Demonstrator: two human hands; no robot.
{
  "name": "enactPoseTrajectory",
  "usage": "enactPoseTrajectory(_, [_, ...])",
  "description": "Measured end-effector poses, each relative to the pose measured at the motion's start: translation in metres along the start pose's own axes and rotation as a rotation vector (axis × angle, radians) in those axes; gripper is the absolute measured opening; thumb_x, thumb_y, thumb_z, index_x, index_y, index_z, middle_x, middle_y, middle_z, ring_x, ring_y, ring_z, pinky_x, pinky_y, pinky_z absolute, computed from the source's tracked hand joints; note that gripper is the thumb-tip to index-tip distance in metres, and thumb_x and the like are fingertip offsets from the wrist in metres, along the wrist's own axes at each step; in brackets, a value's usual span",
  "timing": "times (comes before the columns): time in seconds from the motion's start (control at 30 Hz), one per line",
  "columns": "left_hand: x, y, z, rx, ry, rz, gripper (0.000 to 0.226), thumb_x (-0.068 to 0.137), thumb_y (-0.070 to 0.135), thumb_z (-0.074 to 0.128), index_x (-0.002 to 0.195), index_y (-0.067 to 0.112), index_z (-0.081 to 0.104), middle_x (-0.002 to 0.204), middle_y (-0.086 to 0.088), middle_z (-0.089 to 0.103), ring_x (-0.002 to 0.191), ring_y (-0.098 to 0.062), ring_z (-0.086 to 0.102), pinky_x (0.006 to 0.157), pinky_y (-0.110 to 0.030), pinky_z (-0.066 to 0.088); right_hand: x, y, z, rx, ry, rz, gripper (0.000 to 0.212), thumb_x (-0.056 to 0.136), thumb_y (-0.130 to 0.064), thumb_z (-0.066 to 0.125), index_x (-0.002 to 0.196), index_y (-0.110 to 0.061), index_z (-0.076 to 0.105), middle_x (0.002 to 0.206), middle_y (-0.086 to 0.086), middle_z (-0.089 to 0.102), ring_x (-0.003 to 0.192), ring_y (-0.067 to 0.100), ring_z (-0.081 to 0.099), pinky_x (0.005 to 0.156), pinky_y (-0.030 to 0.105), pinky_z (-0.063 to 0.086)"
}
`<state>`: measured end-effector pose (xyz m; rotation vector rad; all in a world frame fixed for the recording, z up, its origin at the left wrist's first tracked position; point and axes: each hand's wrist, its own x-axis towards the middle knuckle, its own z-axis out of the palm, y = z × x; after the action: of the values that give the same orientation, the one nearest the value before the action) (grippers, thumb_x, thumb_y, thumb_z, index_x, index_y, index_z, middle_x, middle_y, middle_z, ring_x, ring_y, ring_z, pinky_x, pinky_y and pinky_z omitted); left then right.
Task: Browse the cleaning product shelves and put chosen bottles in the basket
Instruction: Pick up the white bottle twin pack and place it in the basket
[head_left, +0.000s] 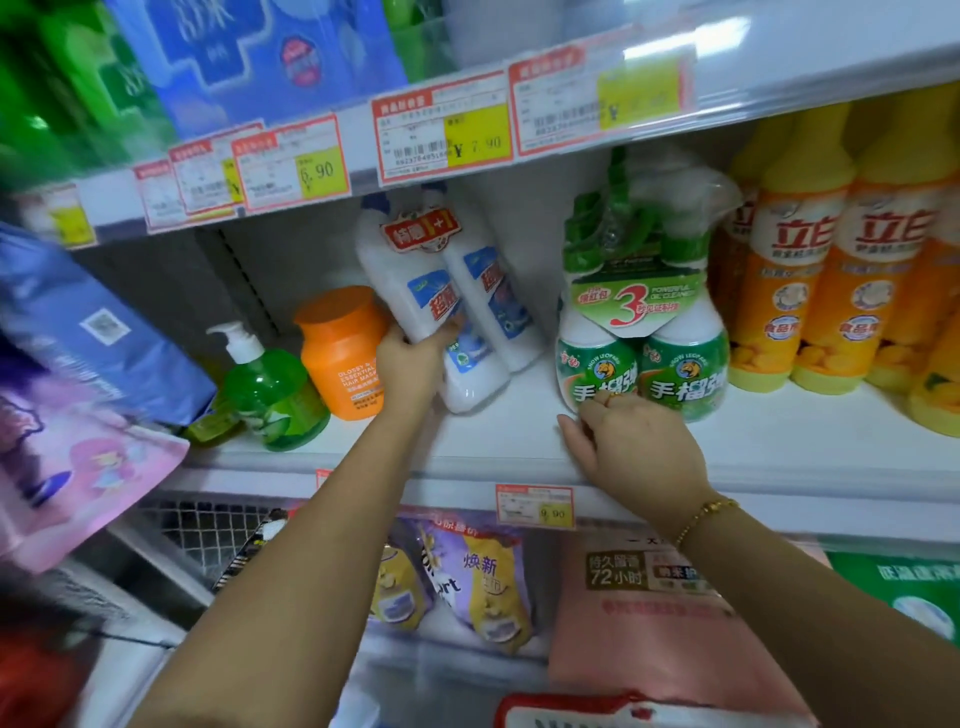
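A twin pack of white bottles (467, 291) with blue labels and a red promo tag leans to the left on the middle shelf (519, 441). My left hand (410, 364) grips the lower part of the left white bottle. To the right stands a twin pack of green-and-white spray bottles (644, 332) with a "3" card. My right hand (628, 441) hovers just in front of its base with fingers loosely curled, holding nothing. No basket is in view.
An orange jar (343, 353) and a green pump bottle (270, 389) stand left of the white pack. Yellow-orange detergent bottles (831, 260) fill the right. Refill pouches (467, 582) lie on the shelf below, price tags (447, 135) line the shelf edges, and blue and pink packs (78, 364) jut in at left.
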<state>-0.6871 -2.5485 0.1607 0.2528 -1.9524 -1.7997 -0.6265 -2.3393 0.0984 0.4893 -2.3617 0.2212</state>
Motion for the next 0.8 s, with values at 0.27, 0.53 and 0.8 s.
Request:
enactPoseTrajectory(0.27, [-0.062, 0.029, -0.040, -0.144, 0.007, -0.134, 0.027, 0.078, 0.015, 0.079, 0.101, 0.013, 0.064, 0.100, -0.007, 0.073, 0.085, -0.022, 0.072, 0.073, -0.036, 0.059, 0.000, 0.001, -0.008, 0.052, -0.048, -0.009, 0.044, 0.087, -0.038, 0.036, 0.057, -0.013, 0.056, 0.053, 0.005, 0.054, 0.047, 0.027, 0.053, 0.043, 0.026, 0.033])
enactPoseTrajectory(0.53, [-0.132, 0.056, -0.090, -0.327, -0.020, -0.275, 0.017, 0.082, 0.016, 0.072, 0.099, 0.016, 0.066, 0.100, -0.008, 0.073, 0.074, -0.016, 0.072, 0.067, -0.034, 0.059, 0.001, -0.017, -0.053, 0.201, -0.356, 0.122, 0.024, 0.095, -0.035, 0.047, 0.090, -0.015, 0.059, 0.095, 0.007, 0.065, 0.082, 0.022, 0.056, 0.066, 0.031, 0.039])
enactPoseTrajectory(0.8, [-0.218, 0.050, -0.111, -0.565, -0.109, -0.268, 0.044, 0.076, 0.017, 0.065, 0.118, 0.005, 0.061, 0.109, -0.013, 0.071, 0.090, -0.022, 0.072, 0.075, -0.035, 0.060, -0.039, -0.048, -0.120, 1.819, -0.524, 0.928, 0.047, 0.082, -0.043, 0.061, 0.117, -0.014, 0.052, 0.096, 0.018, 0.072, 0.083, 0.033, 0.071, 0.072, 0.043, 0.060])
